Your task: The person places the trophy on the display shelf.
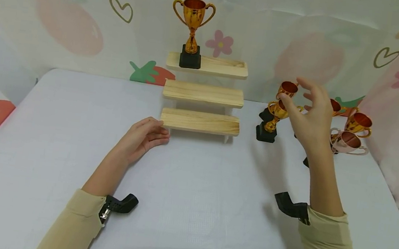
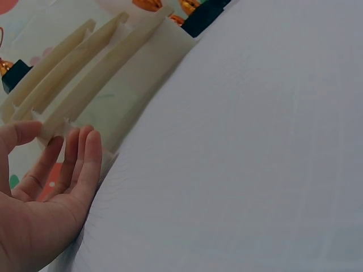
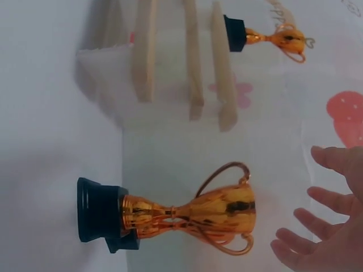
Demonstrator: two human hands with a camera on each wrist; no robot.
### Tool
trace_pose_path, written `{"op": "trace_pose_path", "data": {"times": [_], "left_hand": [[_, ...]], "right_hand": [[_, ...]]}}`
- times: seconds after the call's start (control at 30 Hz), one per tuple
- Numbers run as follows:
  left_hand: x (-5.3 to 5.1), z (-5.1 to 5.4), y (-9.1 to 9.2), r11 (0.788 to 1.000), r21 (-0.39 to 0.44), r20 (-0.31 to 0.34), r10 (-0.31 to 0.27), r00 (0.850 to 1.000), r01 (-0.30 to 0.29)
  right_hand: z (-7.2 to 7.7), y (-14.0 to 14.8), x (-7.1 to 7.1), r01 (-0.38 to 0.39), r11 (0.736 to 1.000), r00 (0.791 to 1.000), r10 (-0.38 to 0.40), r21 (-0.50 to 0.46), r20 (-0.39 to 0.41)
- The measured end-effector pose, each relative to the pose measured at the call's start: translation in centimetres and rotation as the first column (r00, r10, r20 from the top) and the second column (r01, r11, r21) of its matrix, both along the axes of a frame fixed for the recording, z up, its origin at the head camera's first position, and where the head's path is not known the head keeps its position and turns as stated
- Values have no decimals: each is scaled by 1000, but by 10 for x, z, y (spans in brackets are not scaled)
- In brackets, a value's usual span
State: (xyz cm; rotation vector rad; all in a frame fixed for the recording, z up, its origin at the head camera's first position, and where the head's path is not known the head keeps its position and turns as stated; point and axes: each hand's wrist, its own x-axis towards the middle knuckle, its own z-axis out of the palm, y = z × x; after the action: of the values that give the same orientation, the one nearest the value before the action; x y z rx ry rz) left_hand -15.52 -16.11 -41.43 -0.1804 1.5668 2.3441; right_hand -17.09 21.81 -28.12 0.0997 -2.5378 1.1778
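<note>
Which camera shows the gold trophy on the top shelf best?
The head view: the gold trophy stands upright on the top shelf, whole and sharp, black base included. The right wrist view shows it turned sideways and blurrier. The left wrist view catches only the base and a bit of gold, cut off at the edge.

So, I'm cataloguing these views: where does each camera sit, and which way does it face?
Head: worn on the head, facing forward and down at the wooden shelf, with the left hand, right hand and both sleeves showing.
Left wrist: on that wrist, looking past the left hand at the shelf's end, image tilted.
Right wrist: on that wrist, facing two trophies and the shelf, image sideways; the right hand shows at its edge.
Shared: both wrist views show the shelf and its top-tier trophy.
</note>
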Motion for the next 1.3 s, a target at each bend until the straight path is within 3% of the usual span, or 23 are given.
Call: {"op": "trace_pose_path", "data": {"times": [0.53, 0.8, 1.3], "left_hand": [[-1, -3, 2, 1000, -2, 5, 3, 1000, -3], [0, -2, 4, 1000, -6, 6, 3, 1000, -3], [1, 0, 1, 1000, -3, 7, 14, 1000, -14]], "right_hand": [[-25, 15, -6, 20, 1000, 993, -22, 17, 116], [-36, 18, -6, -3, 1000, 992, 0, 23, 126], [-45, 21, -12, -26, 1000, 983, 27, -10, 182]]}}
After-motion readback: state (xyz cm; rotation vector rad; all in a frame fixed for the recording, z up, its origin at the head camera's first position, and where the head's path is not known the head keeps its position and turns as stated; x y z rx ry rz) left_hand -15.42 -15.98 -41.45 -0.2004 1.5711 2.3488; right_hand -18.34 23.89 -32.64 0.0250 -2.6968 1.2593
